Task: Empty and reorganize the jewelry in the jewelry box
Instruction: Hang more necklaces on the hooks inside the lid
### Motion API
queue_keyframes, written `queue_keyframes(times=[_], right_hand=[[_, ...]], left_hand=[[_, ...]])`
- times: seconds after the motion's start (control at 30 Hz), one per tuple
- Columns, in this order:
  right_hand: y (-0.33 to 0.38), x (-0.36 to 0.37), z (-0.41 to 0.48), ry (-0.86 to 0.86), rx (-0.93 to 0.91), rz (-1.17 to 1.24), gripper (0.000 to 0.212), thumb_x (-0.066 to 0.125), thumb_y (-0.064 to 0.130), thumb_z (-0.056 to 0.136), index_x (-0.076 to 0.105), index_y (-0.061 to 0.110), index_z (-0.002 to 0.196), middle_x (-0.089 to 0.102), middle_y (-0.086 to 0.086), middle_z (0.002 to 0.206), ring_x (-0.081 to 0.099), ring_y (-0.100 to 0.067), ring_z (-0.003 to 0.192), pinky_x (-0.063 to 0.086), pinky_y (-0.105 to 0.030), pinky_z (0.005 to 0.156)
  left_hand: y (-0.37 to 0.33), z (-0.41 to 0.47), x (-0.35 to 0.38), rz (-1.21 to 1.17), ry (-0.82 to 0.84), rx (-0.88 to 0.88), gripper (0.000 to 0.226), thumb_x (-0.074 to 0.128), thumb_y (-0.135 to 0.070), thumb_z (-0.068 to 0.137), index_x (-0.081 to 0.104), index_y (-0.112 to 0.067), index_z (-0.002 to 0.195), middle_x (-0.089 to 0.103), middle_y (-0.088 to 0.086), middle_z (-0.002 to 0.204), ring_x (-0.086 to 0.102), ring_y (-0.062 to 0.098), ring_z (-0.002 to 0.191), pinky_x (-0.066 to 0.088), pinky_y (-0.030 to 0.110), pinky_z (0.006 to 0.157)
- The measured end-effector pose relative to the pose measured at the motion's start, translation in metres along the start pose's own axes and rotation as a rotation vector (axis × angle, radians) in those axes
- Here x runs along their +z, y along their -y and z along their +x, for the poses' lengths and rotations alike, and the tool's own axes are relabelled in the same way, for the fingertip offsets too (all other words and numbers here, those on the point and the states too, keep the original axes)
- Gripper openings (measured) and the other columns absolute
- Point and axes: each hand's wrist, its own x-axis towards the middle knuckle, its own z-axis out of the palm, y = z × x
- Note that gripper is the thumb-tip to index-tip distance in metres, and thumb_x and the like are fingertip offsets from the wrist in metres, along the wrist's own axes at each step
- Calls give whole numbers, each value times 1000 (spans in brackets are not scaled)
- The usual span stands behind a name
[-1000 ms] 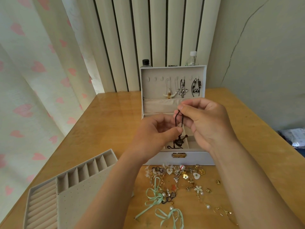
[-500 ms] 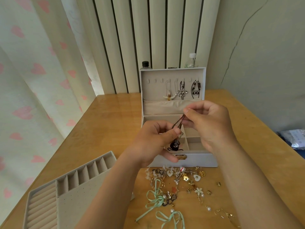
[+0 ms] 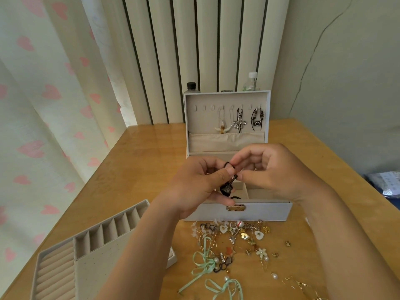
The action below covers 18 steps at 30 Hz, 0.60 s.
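While we hold both hands over the open jewelry box [image 3: 244,211], our left hand [image 3: 194,189] and right hand [image 3: 279,169] each pinch the cord of a dark guitar pendant [image 3: 227,187]; no writing is readable.

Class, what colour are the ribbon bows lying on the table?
Pale mint green ribbon bows, clearest in the head view, near the table's front edge.

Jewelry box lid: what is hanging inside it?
Inside the jewelry box lid hang three necklaces: white winged, silver flower and camera pendants. Its fabric pocket hides their lower cords.
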Motion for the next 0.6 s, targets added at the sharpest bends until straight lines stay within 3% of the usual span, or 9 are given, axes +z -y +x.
queue_keyframes(times=[0.1,0.33,0.5,0.6], right_hand=[[-1,2,1,0,1,3,28,75,-9,78,72,14,94,74,-3,83,68,-13,76,53,-24,70],[1,6,2,-89,-107,-132,26,69,-5,78,71,20,86,60,5,74,53,-10,67,46,-23,60],[-6,6,4,-81,-93,-32,32,67,-6,83,71,23,96,63,7,73,63,-32,72,56,-43,72],[-9,6,5,-79,-71,43,28,68,-7,84,73,19,95,64,4,72,66,-31,68,58,-50,76]], left_hand=[[-2,-1,-1,24,-1,4,13,66,-12,93,71,-1,91,62,20,84,67,27,71,62,34,61],[-6,-3,0,181,-30,19,9,68,-10,92,71,-1,93,60,14,86,65,21,70,62,34,62],[-9,-5,-2,280,-8,38,10,69,-9,91,70,0,97,61,14,87,62,18,74,61,33,62],[-11,-7,-4,352,15,59,8,70,-9,92,71,-2,96,65,19,88,64,19,76,62,38,63]])
